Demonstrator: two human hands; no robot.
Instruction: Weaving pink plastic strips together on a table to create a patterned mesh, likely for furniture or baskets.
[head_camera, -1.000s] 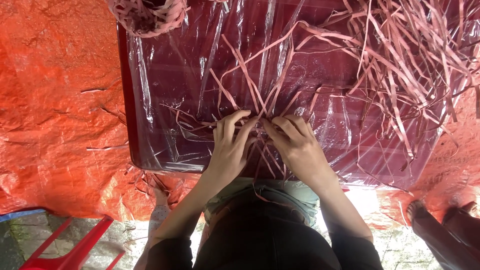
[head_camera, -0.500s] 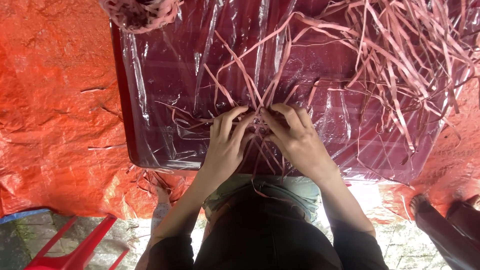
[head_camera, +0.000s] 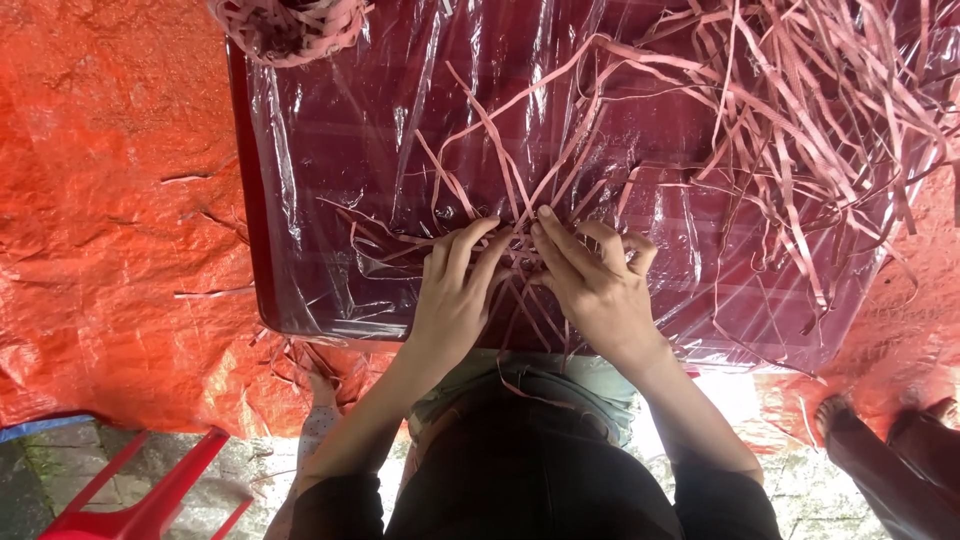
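While pressed flat over crossing pink strips (head_camera: 520, 265) near the front edge of the dark red table (head_camera: 262, 260), left hand (head_camera: 455, 290) and right hand (head_camera: 590, 280) side by side, fingertips almost meeting at the middle. Left hand: fingers spread and extended, palm down, holding the strips against the tabletop rather than closed around anything. Right hand: index finger stretched forward, other fingers curled, pinching and pinning strips beneath; exact strip between the fingers hard to tell. Strips under both hands fanning outward from one crossing point, several running far and right toward a big loose heap of pink strips (head_camera: 810, 120) at the far right of the table. Clear plastic sheet (head_camera: 380, 150) wrinkled over the whole tabletop, shiny with reflections. At the far left corner, part of a woven pink basket (head_camera: 290, 25), cut off by the frame edge. To the left and below, orange tarpaulin (head_camera: 110, 230) covering the ground, a few stray strips lying on it. At the near left, corner of a red plastic chair (head_camera: 150, 500) on stone paving. At the near right, another person's foot (head_camera: 835, 415) and dark trouser leg. Dark sleeves on both forearms, reaching up from the near edge of the view.
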